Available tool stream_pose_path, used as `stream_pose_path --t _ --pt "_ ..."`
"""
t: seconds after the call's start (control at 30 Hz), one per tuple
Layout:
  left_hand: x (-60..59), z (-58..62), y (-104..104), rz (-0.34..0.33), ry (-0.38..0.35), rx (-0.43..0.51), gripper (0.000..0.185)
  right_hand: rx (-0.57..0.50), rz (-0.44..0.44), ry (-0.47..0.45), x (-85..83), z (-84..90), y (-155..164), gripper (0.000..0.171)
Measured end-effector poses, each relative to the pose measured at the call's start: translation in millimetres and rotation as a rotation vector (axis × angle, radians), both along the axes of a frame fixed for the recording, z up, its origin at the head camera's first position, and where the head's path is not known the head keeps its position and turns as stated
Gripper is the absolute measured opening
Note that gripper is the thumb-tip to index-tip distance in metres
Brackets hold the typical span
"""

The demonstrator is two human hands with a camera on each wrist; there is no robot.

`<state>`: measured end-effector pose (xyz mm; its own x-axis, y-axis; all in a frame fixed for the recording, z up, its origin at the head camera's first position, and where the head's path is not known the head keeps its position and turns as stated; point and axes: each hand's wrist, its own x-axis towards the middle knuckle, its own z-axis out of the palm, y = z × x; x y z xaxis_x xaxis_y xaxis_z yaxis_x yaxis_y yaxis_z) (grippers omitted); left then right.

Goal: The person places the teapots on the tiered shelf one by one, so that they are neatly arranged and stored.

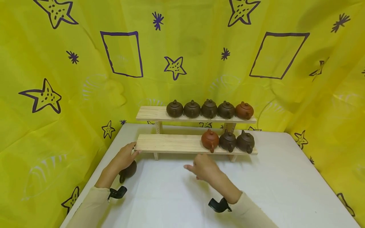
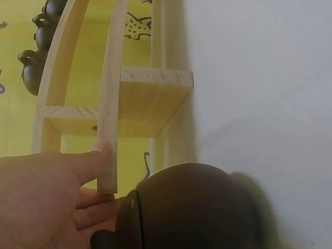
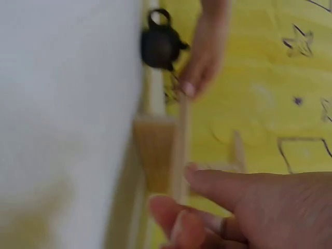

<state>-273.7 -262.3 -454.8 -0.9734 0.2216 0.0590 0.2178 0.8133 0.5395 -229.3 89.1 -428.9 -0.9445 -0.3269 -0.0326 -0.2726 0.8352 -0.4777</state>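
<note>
At the left end of a two-tier wooden shelf point(image 1: 168, 143), my left hand point(image 1: 123, 157) grips the lower board. In the left wrist view the thumb lies on one face of that board, with fingers behind its end. A dark brown teapot point(image 1: 130, 170) stands on the table just below this hand, partly covered by the wrist in the head view. My right hand point(image 1: 206, 167) hovers in front of the lower board, holding nothing; its thumb and fingertips are apart in the right wrist view. Nearest to it is a reddish teapot point(image 1: 210, 139) on the lower board.
Two dark teapots point(image 1: 227, 141) sit right of the reddish one on the lower board. Along the upper board point(image 1: 152, 113) stand several dark teapots and a reddish-brown teapot point(image 1: 244, 110) at the right end. A yellow patterned curtain point(image 1: 199, 41) surrounds the white table point(image 1: 165, 196).
</note>
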Motion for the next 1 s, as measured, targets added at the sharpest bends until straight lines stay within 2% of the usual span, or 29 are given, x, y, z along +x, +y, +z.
stream_pose_path --t 0.13,0.23,0.37,0.5,0.6,0.73,1.0 --pt "1.8 1.9 -0.9 0.008 -0.003 -0.008 0.055 -0.118 0.120 0.068 2.9 -31.6 -51.3 0.058" --pt "1.3 1.3 -0.3 0.004 -0.003 -0.017 0.056 -0.170 0.196 0.123 5.0 -47.8 -91.2 0.056" --pt "-0.3 0.2 0.9 -0.012 0.025 -0.036 0.056 -0.155 0.256 0.182 6.7 -58.1 -137.3 0.053" --pt "-0.5 1.1 1.0 -0.014 0.044 -0.046 0.055 -0.132 0.299 0.185 6.1 -61.4 -172.5 0.058" --pt "0.1 3.2 1.1 -0.013 0.031 -0.046 0.054 -0.113 0.295 0.176 5.4 -61.5 -191.2 0.066" --pt "0.7 4.0 4.2 -0.017 0.025 -0.058 0.055 -0.089 0.245 0.157 4.8 -60.9 -205.2 0.071" --pt "0.1 4.2 3.5 -0.023 0.037 -0.060 0.053 -0.016 0.163 0.120 3.8 -55.9 -218.2 0.058"
